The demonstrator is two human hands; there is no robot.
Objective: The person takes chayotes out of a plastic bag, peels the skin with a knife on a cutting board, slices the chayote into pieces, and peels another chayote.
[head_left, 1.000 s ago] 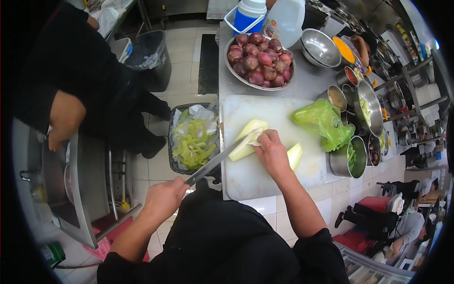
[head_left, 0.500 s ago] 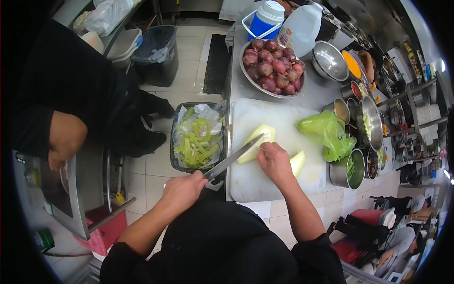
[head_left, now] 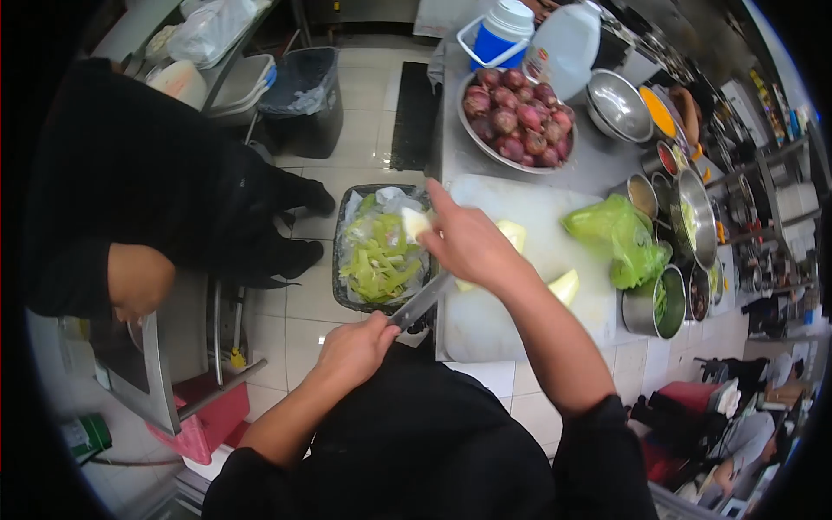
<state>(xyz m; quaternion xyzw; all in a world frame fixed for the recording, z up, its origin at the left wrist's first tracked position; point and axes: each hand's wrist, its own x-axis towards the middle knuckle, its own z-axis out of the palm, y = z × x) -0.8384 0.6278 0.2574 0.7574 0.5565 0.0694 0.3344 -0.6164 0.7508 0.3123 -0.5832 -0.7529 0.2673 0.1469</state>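
My left hand [head_left: 354, 351] grips the handle of a large kitchen knife [head_left: 422, 301], whose blade points up and right past the cutting board's edge. My right hand [head_left: 477, 243] reaches over the board's left edge toward a dark bin lined with plastic [head_left: 339, 276]. Its index finger is stretched out, away from the thumb. A small whitish piece [head_left: 415, 224], smeared by motion, is at those fingertips above the bin. On the white cutting board [head_left: 485, 336] lie a pale-green peeled vegetable piece [head_left: 511, 234], partly behind my right hand, and a smaller wedge [head_left: 565, 286].
Green scraps [head_left: 379, 260] lie in the bin. Behind the board stands a bowl of red onions [head_left: 520, 117]. A green plastic bag [head_left: 615, 234] sits at the board's right, beside metal pots [head_left: 646, 312]. Another person in dark clothes [head_left: 173, 191] stands at left.
My right hand has moved left from the vegetable to the bin with a small pale piece. The knife has come off the vegetable and dropped lower. The view has shifted slightly.
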